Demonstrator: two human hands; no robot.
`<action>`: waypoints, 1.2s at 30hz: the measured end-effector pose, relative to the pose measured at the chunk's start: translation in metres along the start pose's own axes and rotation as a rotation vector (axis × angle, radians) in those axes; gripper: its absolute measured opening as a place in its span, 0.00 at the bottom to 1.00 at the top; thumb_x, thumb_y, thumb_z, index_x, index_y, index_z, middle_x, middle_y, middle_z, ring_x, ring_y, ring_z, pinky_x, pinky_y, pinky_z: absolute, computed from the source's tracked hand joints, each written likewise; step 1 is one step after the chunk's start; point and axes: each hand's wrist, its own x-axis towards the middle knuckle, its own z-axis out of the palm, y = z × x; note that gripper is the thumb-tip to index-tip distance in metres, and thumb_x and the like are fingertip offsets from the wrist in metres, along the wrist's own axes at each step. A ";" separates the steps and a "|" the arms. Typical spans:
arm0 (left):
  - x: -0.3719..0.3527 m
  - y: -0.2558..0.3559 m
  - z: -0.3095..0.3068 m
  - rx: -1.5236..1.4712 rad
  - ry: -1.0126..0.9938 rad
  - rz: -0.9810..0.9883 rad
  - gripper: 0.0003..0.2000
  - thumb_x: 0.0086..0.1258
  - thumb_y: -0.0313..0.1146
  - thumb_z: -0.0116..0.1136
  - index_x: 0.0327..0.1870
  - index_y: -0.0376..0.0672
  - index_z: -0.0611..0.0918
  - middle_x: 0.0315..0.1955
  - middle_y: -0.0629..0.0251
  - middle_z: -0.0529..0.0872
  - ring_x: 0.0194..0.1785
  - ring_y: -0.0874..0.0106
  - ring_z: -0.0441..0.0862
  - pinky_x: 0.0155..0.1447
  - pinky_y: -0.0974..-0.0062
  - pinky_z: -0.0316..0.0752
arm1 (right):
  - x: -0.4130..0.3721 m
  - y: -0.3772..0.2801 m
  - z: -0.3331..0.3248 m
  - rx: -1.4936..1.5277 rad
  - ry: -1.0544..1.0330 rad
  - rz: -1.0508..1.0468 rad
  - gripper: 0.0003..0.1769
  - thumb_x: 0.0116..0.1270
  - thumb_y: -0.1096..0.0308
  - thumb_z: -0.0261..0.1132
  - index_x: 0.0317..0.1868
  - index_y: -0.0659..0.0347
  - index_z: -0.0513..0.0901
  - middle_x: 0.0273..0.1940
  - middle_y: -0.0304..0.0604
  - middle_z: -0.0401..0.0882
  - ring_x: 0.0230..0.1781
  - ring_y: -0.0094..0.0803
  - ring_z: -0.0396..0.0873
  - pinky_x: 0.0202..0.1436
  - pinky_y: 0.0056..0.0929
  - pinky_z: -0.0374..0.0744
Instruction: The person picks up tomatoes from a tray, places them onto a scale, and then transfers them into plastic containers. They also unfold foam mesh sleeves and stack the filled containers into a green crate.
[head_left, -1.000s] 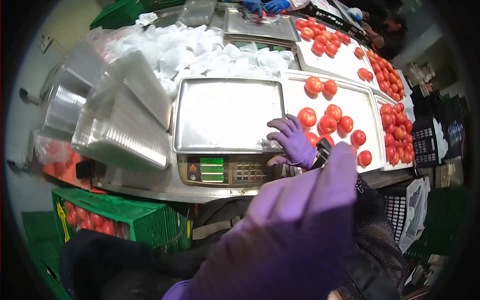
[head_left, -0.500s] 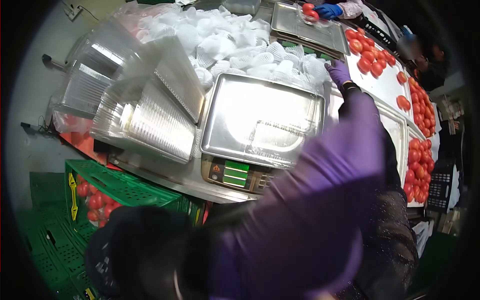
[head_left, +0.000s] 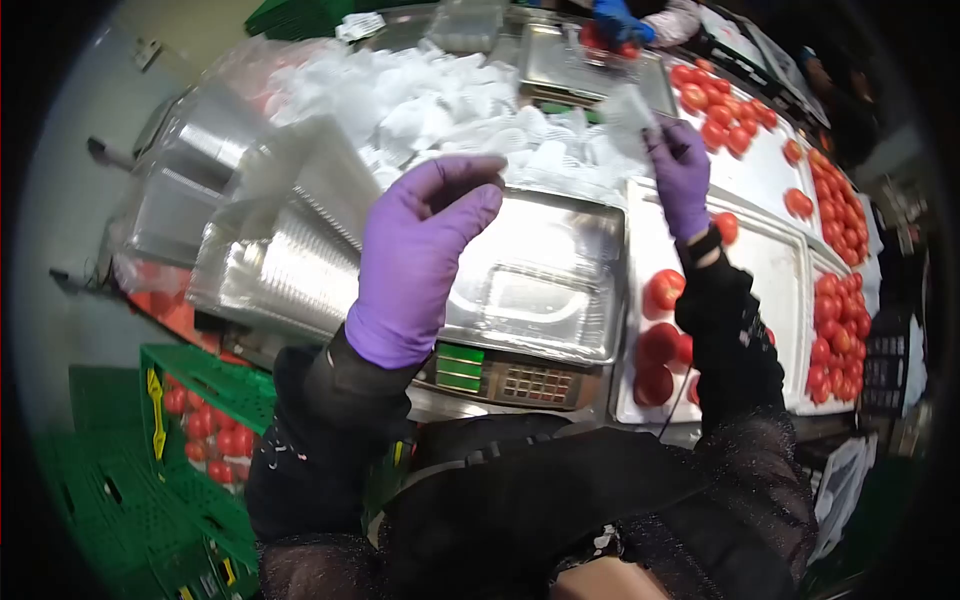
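Note:
My left hand (head_left: 410,262), in a purple glove, is raised over the left side of the weighing scale (head_left: 515,380). Its thumb and fingers are curved but apart, with nothing between them. On the scale's metal pan lies a clear plastic tray (head_left: 545,305). My right hand (head_left: 682,175), also gloved in purple, pinches a white foam net sleeve (head_left: 628,110) at the right edge of the foam sleeve heap (head_left: 420,100). Below my right forearm, several tomatoes (head_left: 657,345) sit in a white tray (head_left: 755,270).
Stacks of clear plastic trays (head_left: 285,250) stand on the left. Green crates (head_left: 205,375) with tomatoes are at lower left. Across the table, a co-worker's blue-gloved hand (head_left: 622,22) is at tomatoes above a second scale (head_left: 555,65). More tomatoes (head_left: 840,325) are piled at right.
My left arm, blurred across the view before, is now back at the left with its hand raised. My right hand has lifted a foam net sleeve. Tomatoes in the near white tray are now visible.

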 end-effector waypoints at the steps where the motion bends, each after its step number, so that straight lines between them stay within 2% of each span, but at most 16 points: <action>1: -0.005 -0.004 0.010 0.049 -0.006 0.054 0.15 0.65 0.22 0.62 0.54 0.33 0.80 0.43 0.62 0.84 0.45 0.78 0.80 0.51 0.82 0.76 | -0.015 -0.038 0.005 -0.291 -0.063 -0.178 0.16 0.61 0.73 0.69 0.51 0.63 0.83 0.41 0.43 0.77 0.39 0.29 0.79 0.43 0.23 0.77; 3: -0.022 -0.018 0.041 -0.096 0.003 0.042 0.11 0.65 0.22 0.64 0.48 0.33 0.83 0.36 0.66 0.86 0.40 0.81 0.80 0.46 0.84 0.76 | -0.057 -0.127 0.027 -0.347 -0.191 -0.168 0.25 0.55 0.78 0.69 0.56 0.60 0.82 0.42 0.46 0.76 0.40 0.37 0.78 0.43 0.29 0.77; 7: -0.049 -0.043 0.044 -0.018 -0.105 0.058 0.10 0.64 0.21 0.64 0.46 0.30 0.83 0.33 0.66 0.86 0.38 0.81 0.80 0.43 0.83 0.75 | -0.116 -0.177 0.052 -0.390 -0.295 -0.301 0.36 0.51 0.78 0.71 0.64 0.65 0.73 0.46 0.49 0.75 0.42 0.42 0.78 0.45 0.31 0.78; 10: -0.069 -0.055 0.032 0.136 -0.045 0.241 0.09 0.63 0.22 0.65 0.43 0.30 0.82 0.32 0.63 0.86 0.36 0.78 0.81 0.40 0.79 0.76 | -0.139 -0.192 0.049 -0.129 -0.326 -0.091 0.26 0.55 0.77 0.70 0.57 0.67 0.78 0.45 0.49 0.77 0.44 0.40 0.80 0.46 0.29 0.79; 11: -0.074 -0.057 0.024 0.133 -0.066 0.239 0.09 0.63 0.22 0.65 0.43 0.30 0.82 0.32 0.63 0.86 0.36 0.78 0.81 0.40 0.79 0.76 | -0.148 -0.190 0.046 -0.048 -0.340 0.020 0.22 0.58 0.78 0.69 0.54 0.66 0.80 0.48 0.48 0.77 0.49 0.34 0.79 0.53 0.27 0.77; 13: -0.087 -0.061 0.012 0.615 -0.199 0.547 0.10 0.62 0.23 0.66 0.42 0.32 0.81 0.30 0.58 0.84 0.33 0.70 0.83 0.40 0.75 0.77 | -0.161 -0.199 0.042 -0.036 -0.373 0.185 0.16 0.58 0.78 0.70 0.48 0.67 0.82 0.45 0.47 0.78 0.48 0.34 0.80 0.53 0.28 0.77; 14: -0.094 -0.063 0.010 0.718 -0.178 0.583 0.10 0.60 0.26 0.67 0.41 0.35 0.81 0.29 0.54 0.82 0.32 0.61 0.83 0.38 0.71 0.77 | -0.172 -0.198 0.046 -0.026 -0.324 0.205 0.14 0.58 0.77 0.71 0.45 0.69 0.82 0.45 0.47 0.79 0.48 0.33 0.81 0.52 0.27 0.79; 17: -0.102 -0.066 0.002 0.860 -0.369 0.474 0.10 0.58 0.26 0.67 0.40 0.36 0.80 0.28 0.55 0.82 0.31 0.59 0.82 0.37 0.70 0.76 | -0.197 -0.200 0.047 0.055 -0.244 0.450 0.11 0.59 0.77 0.70 0.43 0.68 0.82 0.43 0.47 0.81 0.43 0.33 0.82 0.46 0.26 0.80; 20: -0.105 -0.071 -0.001 0.793 -0.337 0.505 0.09 0.56 0.25 0.68 0.36 0.38 0.81 0.27 0.57 0.82 0.30 0.60 0.81 0.35 0.69 0.75 | -0.209 -0.197 0.048 -0.086 -0.237 0.196 0.11 0.60 0.76 0.69 0.44 0.67 0.83 0.39 0.46 0.82 0.39 0.32 0.83 0.41 0.26 0.80; 23: -0.103 -0.073 0.005 0.730 -0.323 0.523 0.08 0.55 0.25 0.69 0.33 0.39 0.82 0.25 0.57 0.81 0.29 0.61 0.81 0.34 0.70 0.74 | -0.208 -0.203 0.047 -0.076 -0.239 0.310 0.11 0.60 0.75 0.69 0.44 0.67 0.83 0.38 0.47 0.82 0.38 0.32 0.83 0.40 0.25 0.80; 25: -0.099 -0.072 0.002 0.868 -0.359 0.462 0.08 0.54 0.26 0.70 0.32 0.38 0.82 0.24 0.58 0.81 0.28 0.62 0.80 0.33 0.71 0.74 | -0.212 -0.198 0.046 -0.170 -0.222 0.232 0.11 0.61 0.75 0.69 0.44 0.67 0.83 0.38 0.46 0.82 0.36 0.29 0.82 0.40 0.24 0.79; 28: -0.092 -0.079 0.006 0.782 -0.362 0.385 0.08 0.53 0.26 0.70 0.30 0.37 0.81 0.22 0.59 0.80 0.25 0.67 0.79 0.32 0.72 0.73 | -0.216 -0.193 0.048 0.194 -0.127 0.577 0.11 0.63 0.71 0.69 0.44 0.66 0.83 0.37 0.42 0.82 0.35 0.22 0.80 0.38 0.24 0.79; 31: -0.087 -0.079 0.006 0.834 -0.427 0.296 0.07 0.55 0.22 0.70 0.31 0.34 0.81 0.25 0.63 0.83 0.29 0.74 0.81 0.36 0.77 0.75 | -0.209 -0.194 0.040 0.072 -0.201 0.599 0.10 0.62 0.70 0.69 0.43 0.66 0.83 0.36 0.42 0.82 0.34 0.22 0.80 0.37 0.23 0.78; 33: -0.083 -0.094 0.006 0.296 -0.376 -0.039 0.05 0.61 0.24 0.68 0.34 0.35 0.82 0.25 0.67 0.84 0.27 0.76 0.79 0.34 0.78 0.74 | -0.202 -0.195 0.032 -0.085 -0.222 0.539 0.09 0.62 0.71 0.68 0.42 0.66 0.83 0.33 0.41 0.82 0.32 0.22 0.80 0.36 0.22 0.78; 35: -0.076 -0.068 0.006 0.204 -0.317 -0.079 0.03 0.65 0.24 0.65 0.37 0.35 0.83 0.30 0.67 0.86 0.32 0.77 0.82 0.39 0.80 0.77 | -0.192 -0.175 0.021 -0.319 -0.116 0.313 0.07 0.62 0.72 0.67 0.39 0.65 0.83 0.30 0.38 0.81 0.29 0.20 0.78 0.34 0.20 0.76; 36: -0.065 -0.071 0.004 0.023 -0.247 0.099 0.05 0.64 0.20 0.63 0.39 0.36 0.84 0.32 0.64 0.87 0.37 0.76 0.84 0.44 0.79 0.78 | -0.182 -0.156 0.009 -0.208 0.005 0.397 0.06 0.62 0.73 0.66 0.39 0.65 0.83 0.30 0.36 0.81 0.28 0.19 0.77 0.34 0.18 0.76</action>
